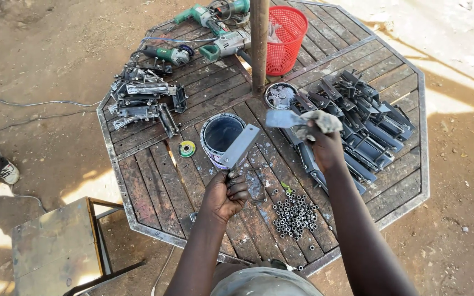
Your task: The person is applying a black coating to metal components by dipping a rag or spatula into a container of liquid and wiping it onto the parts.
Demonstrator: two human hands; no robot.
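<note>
Slatted wood in a metal rim makes up the eight-sided surface [154,192], with a rusty pole [259,44] rising through its middle. On its right side lies a big heap of dark metal brackets [368,123]; a smaller heap of brackets [141,101] lies on the left. At the far edge a red mesh basket [287,38] stands beside several green angle grinders [215,30]. A tin can [220,137] sits open near the centre, a smaller tin [278,96] just beyond it by the pole. The left hand [226,194] is clamped around the lower end of a flat grey metal strip [241,145], held tilted over the can's rim. The right hand [325,145] is closed on a grey rag [316,121] and a small metal piece [282,118], above the bracket heap. Short metal tube pieces [294,215] lie piled near the front edge, just right of the left hand.
</note>
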